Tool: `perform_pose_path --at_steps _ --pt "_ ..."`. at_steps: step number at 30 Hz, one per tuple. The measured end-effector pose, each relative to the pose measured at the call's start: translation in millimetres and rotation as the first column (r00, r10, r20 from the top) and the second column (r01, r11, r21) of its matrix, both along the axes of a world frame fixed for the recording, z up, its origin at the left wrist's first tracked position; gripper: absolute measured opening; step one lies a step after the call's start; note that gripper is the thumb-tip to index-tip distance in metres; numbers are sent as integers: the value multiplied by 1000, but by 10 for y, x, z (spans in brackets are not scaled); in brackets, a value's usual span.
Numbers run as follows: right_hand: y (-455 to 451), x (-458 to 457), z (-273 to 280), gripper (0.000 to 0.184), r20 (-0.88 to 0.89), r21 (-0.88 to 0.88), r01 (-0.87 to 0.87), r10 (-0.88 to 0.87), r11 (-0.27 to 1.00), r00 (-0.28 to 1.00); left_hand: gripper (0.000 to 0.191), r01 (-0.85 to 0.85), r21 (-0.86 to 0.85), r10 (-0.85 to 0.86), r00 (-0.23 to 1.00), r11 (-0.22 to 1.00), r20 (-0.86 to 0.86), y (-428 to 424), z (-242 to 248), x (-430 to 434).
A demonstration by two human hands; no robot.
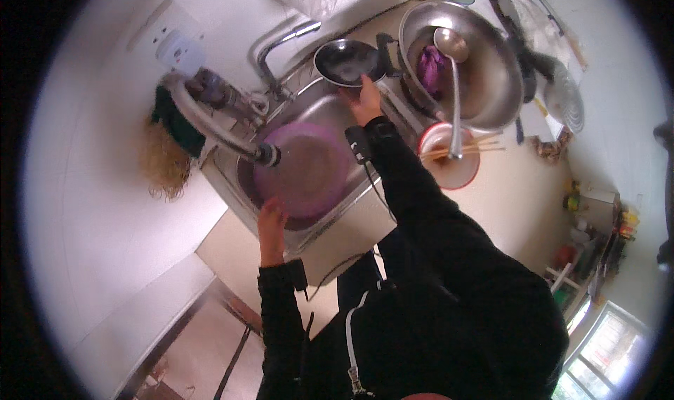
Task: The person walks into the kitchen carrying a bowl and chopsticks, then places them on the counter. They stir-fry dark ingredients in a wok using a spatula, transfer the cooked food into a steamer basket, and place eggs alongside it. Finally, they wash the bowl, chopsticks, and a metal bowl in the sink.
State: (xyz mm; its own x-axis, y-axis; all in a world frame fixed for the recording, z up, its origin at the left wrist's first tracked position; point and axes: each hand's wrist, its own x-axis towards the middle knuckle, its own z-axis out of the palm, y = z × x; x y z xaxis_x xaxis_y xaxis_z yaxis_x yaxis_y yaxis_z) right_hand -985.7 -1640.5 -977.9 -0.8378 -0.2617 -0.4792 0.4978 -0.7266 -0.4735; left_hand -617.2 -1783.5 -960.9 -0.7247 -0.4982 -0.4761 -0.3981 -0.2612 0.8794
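Note:
A purple basin [305, 168] lies in the stainless steel sink [329, 223], below the curved faucet [221, 118]. My left hand [272, 226] is at the basin's near left rim, with its fingertips over the edge; how firmly it grips is not plain. Up at the far right of the sink, my right hand [364, 100] touches the near rim of a small dark pan [348, 63], its fingers partly hidden below the pan. Right of it stands a large metal wok [489, 84] with a metal ladle [454, 84] and a purple cloth [432, 69] in it.
A red-rimmed bowl [458, 176] with chopsticks [487, 143] sits below the wok. Behind the sink rises a second curved metal pipe [266, 55]. A green cloth [176, 118] and a tan fibrous bundle [163, 163] hang at the left. Pot lids [563, 97] stand at the right wall.

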Motion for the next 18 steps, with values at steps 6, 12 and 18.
perform_pose_path --at_steps 6,12,18 --pt "-245 -40 -279 33 -82 164 147 -135 975 987 32 -216 246 221 975 945 6 227 14 226" --pt "205 460 -540 31 -508 606 113 274 787 816 29 -79 198 85 996 977 -21 289 -53 223" --pt "938 1054 -125 26 222 865 397 944 -307 245 31 0 104 -1 1000 995 1 373 -190 250"
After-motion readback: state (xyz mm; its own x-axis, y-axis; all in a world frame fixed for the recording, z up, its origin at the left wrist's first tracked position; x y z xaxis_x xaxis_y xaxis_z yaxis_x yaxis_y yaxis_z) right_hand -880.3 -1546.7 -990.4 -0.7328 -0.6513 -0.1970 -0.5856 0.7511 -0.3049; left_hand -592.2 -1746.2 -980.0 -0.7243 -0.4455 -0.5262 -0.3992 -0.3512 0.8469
